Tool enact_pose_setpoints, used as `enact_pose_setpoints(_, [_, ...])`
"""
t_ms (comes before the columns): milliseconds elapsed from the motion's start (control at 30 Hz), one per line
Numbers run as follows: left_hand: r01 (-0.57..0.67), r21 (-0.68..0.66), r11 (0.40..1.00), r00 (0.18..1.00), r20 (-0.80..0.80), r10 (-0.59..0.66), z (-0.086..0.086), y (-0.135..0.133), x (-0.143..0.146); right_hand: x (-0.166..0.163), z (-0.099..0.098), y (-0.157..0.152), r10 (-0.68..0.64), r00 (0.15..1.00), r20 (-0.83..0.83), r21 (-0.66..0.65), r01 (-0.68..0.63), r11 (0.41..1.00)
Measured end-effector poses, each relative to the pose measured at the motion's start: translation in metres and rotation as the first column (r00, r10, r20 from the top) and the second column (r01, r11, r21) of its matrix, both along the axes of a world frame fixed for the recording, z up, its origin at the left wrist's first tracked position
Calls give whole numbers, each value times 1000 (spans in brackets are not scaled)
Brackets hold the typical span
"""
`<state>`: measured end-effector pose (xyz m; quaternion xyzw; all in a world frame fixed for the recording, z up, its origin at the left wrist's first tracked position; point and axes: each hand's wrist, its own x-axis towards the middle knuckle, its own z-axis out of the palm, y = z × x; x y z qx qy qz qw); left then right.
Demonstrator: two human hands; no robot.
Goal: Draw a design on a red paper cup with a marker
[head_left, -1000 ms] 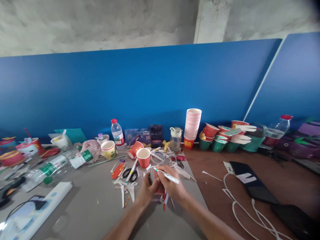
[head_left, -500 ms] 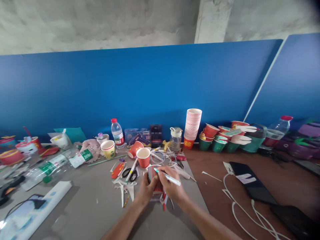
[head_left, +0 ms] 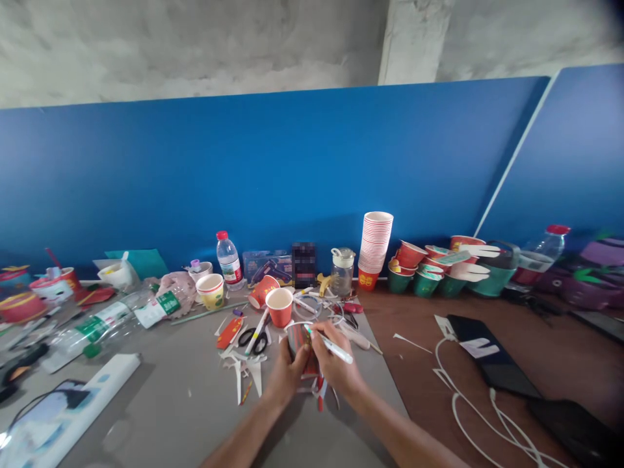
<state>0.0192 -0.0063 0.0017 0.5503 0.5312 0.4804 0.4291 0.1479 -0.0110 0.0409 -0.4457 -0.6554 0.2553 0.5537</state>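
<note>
My left hand (head_left: 288, 367) is closed around a red paper cup (head_left: 309, 368) with grey-looking stripes, tilted on its side above the grey table mat. My right hand (head_left: 336, 361) grips a white marker pen (head_left: 337, 351) with a light teal tip end, its point at the cup's surface. Part of the cup is hidden behind my fingers. Just beyond stands an upright red paper cup (head_left: 279, 308), and another red cup (head_left: 264, 292) lies tipped behind it. To the left are black-handled scissors (head_left: 253, 340), a pen (head_left: 257, 331) and paper scraps (head_left: 244, 370).
A tall stack of paper cups (head_left: 376, 250) stands at the back, beside a glass jar (head_left: 342, 273). Plastic bottles (head_left: 104, 322) and a power strip (head_left: 92, 403) lie at left. At right are a phone (head_left: 492, 354), white cables (head_left: 455, 396) and several decorated cups (head_left: 426, 279).
The marker tip has shifted slightly right along the cup, and the cup has turned or moved a little. Both hands keep their holds.
</note>
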Motion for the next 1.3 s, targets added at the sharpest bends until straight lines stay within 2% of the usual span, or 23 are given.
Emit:
enact_pose_setpoints(133, [-11, -4, 1000, 999, -37, 11, 0, -1, 1, -3, 1, -3, 46, 998, 36, 37, -48, 998])
enact_pose_setpoints(333, [-6, 16, 1000, 1000, 21, 6, 7, -6, 6, 0, 5, -1, 85, 977, 196, 103, -107, 989])
enact_pose_setpoints(400, [-7, -5, 1000, 999, 45, 7, 10, -7, 6, 0, 4, -1, 84, 976, 203, 99, -106, 989])
enact_pose_setpoints(533, [17, -57, 998, 997, 82, -12, 14, -7, 3, 0, -1, 1, 62, 989, 135, 98, -76, 992])
enact_pose_setpoints(700, [29, -103, 994, 979, 203, -7, 21, -7, 1, 3, -5, 5, 27, 1000, 14, 28, -27, 999])
enact_pose_setpoints(867, [16, -220, 975, 936, 346, 62, 20, -5, 0, 7, -8, 11, -53, 998, -15, 5, 53, 999])
enact_pose_setpoints(1133, [13, -185, 983, 876, 475, 78, 18, -4, 0, 18, -29, 30, -194, 970, -144, -129, 176, 976])
enact_pose_setpoints(1233, [65, -207, 976, 845, 532, 57, 19, -7, 0, 20, -25, 27, -224, 953, -203, -106, 206, 973])
enact_pose_setpoints(1300, [99, -239, 966, 834, 550, 51, 20, -8, 1, 17, -19, 18, -212, 960, -186, -40, 208, 977])
